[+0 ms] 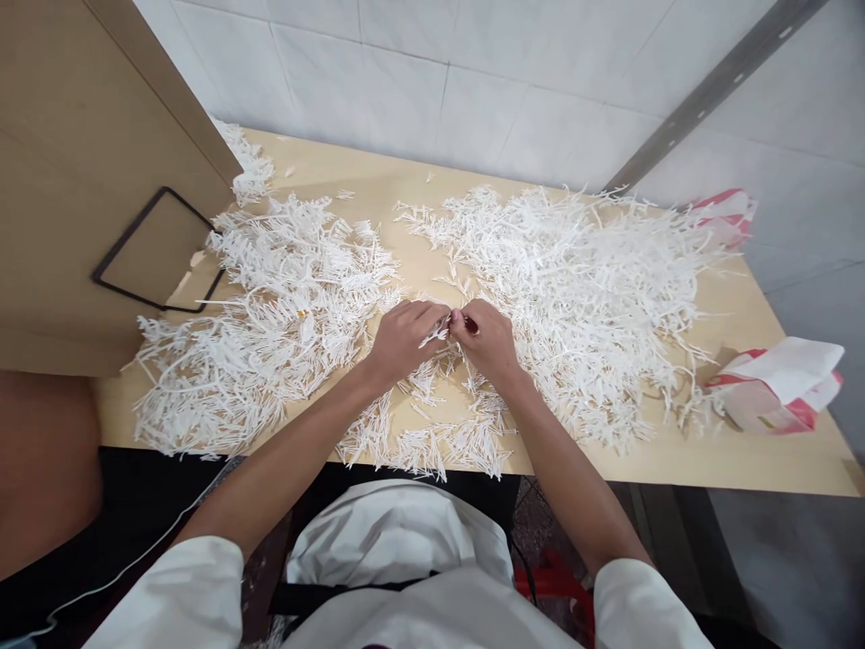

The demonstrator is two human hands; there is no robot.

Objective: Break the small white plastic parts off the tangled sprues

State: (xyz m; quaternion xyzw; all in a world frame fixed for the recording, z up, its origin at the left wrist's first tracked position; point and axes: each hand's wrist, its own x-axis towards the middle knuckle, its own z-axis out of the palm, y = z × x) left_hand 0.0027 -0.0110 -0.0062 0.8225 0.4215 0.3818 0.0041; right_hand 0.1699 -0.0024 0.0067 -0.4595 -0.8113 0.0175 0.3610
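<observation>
My left hand (407, 337) and my right hand (489, 337) meet over the middle of the table, fingertips together. Closed fingers of the left hand hold a few thin white branched pieces (434, 335), which stick out towards the right hand. The right hand is curled with its thumb pressed in, and what lies inside it is hidden. To the right spreads a large heap of long white branched strands (574, 288). A heap of shorter white pieces (297, 288) lies to the left. More small white sticks (452, 446) are scattered below my hands along the table's front edge.
A brown cardboard box (101, 180) with a black wire frame (128, 296) stands at the left. Pink-and-white bags (777, 388) rest at the table's right end. A tiled wall (405, 81) runs behind the wooden table (676, 460). At the lower left, part of another person shows.
</observation>
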